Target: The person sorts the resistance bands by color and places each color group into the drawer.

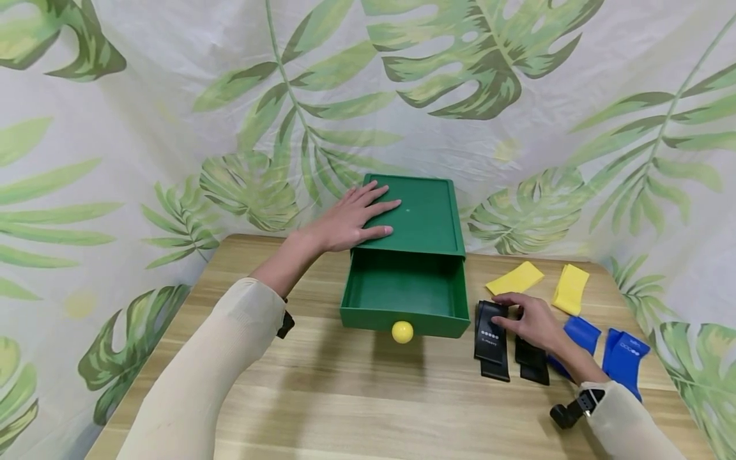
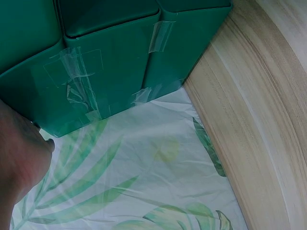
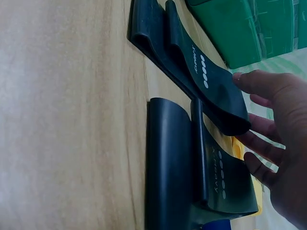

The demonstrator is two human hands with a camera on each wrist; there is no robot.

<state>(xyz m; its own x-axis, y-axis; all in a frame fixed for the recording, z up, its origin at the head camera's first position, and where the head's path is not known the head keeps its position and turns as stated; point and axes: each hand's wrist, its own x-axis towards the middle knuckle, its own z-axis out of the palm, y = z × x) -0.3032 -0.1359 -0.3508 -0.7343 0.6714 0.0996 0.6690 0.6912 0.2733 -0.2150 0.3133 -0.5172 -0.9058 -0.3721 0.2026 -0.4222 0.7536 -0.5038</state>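
My left hand (image 1: 353,220) lies spread with straight fingers on the left part of the top of a green drawer box (image 1: 425,217). The front drawer (image 1: 402,316), with a yellow ball knob (image 1: 402,331), is pulled out, and its visible inside is bare. My right hand (image 1: 535,319) is at the far end of a folded black resistance band (image 1: 490,332) marked with dots. In the right wrist view, the thumb (image 3: 249,81) meets that band's edge and the other fingers sit beyond its end, spaced apart. Another folded black band (image 3: 225,177) lies beside it, partly under the hand in the head view.
Two yellow bands (image 1: 570,289) lie behind my right hand, and two blue bands (image 1: 625,358) lie to its right, one partly behind the wrist. Clear tape (image 2: 79,76) joins the box's side sections. A leaf-patterned cloth (image 1: 322,76) hangs behind the wooden table (image 1: 368,409).
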